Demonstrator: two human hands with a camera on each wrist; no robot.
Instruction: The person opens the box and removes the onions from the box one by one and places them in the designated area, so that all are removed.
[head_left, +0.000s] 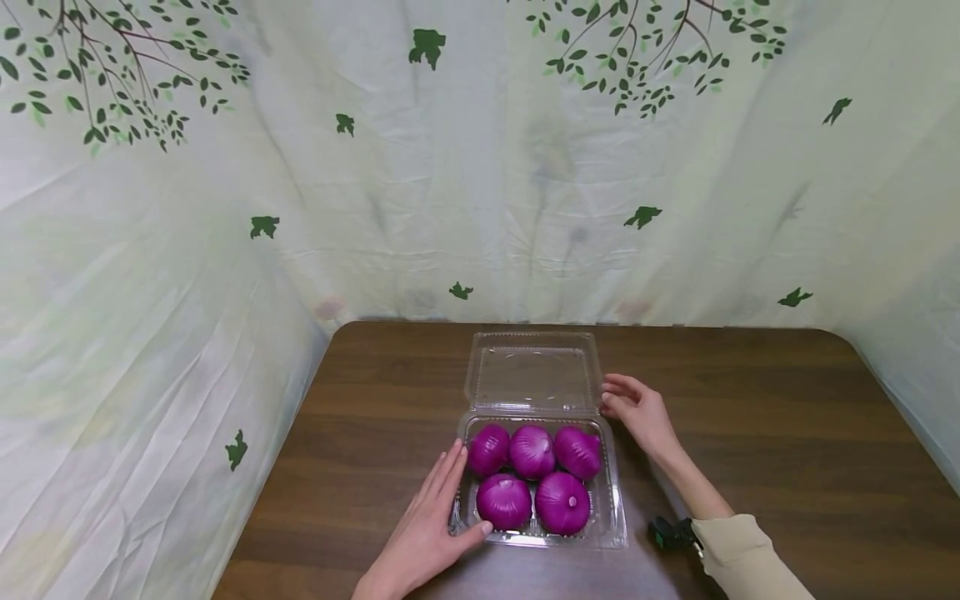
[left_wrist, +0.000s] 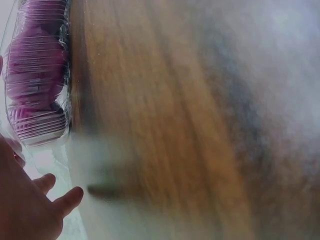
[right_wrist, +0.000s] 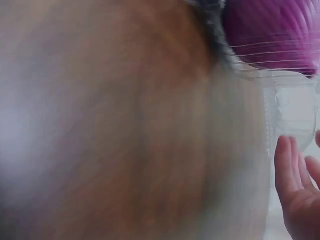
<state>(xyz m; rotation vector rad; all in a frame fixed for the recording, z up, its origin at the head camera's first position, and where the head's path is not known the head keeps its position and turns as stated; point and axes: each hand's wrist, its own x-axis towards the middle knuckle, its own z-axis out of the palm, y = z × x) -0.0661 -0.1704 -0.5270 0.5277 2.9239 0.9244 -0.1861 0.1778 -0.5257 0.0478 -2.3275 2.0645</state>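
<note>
A clear plastic clamshell container (head_left: 617, 508) sits on the table with its lid (head_left: 536, 377) folded back, away from me. Several purple-red onions (head_left: 562, 503) lie inside in two rows. My left hand (head_left: 431, 521) lies along the container's left side, fingers straight, thumb at the front left corner. At the right, near the hinge and the lid's lower corner, is my right hand (head_left: 637, 412), its fingers loosely bent and nothing in them. The right wrist view shows an onion (right_wrist: 272, 30) through the container wall, beyond the fingertips.
The brown wooden table (head_left: 750, 417) has rounded far corners. Behind it and at both sides hangs a pale curtain (head_left: 480, 208) with printed leaves and branches. A dark wrist device (head_left: 670, 533) sits by the right sleeve (head_left: 742, 550).
</note>
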